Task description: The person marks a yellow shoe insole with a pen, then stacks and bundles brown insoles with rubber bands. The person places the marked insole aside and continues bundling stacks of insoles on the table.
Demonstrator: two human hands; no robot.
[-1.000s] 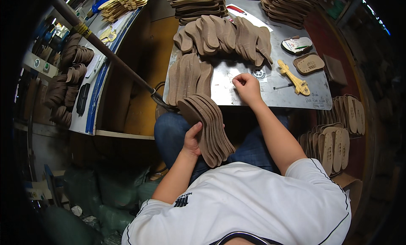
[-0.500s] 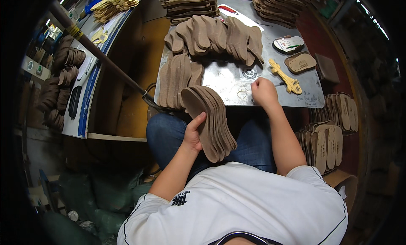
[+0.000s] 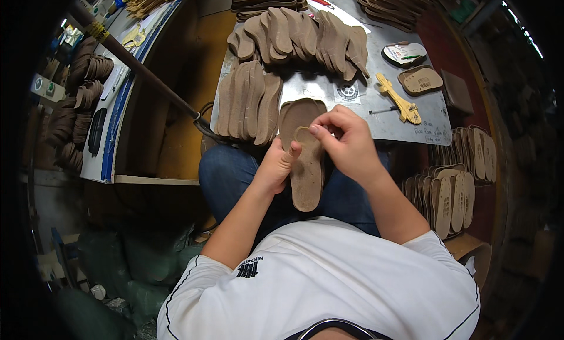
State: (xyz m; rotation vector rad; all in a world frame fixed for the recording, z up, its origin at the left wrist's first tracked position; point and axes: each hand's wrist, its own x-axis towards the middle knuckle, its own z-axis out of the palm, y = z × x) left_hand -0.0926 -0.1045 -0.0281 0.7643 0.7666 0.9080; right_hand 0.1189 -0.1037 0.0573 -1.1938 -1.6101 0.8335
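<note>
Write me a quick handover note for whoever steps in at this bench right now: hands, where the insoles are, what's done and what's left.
Left hand: holds a stack of brown insoles from below, over the lap.
Right hand: fingertips pinch a small piece at the top insole's middle.
On the metal bench: insoles fanned in a row at the near left edge, more fanned behind, a yellow wooden gauge to the right.
More insoles stand in the rack at right.
Done: cannot tell which are finished.
Left: the held stack, apparently.

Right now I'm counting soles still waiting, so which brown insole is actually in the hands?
The single brown insole over the lap, held by left hand and right hand; the others lie fanned on the metal table.
</note>
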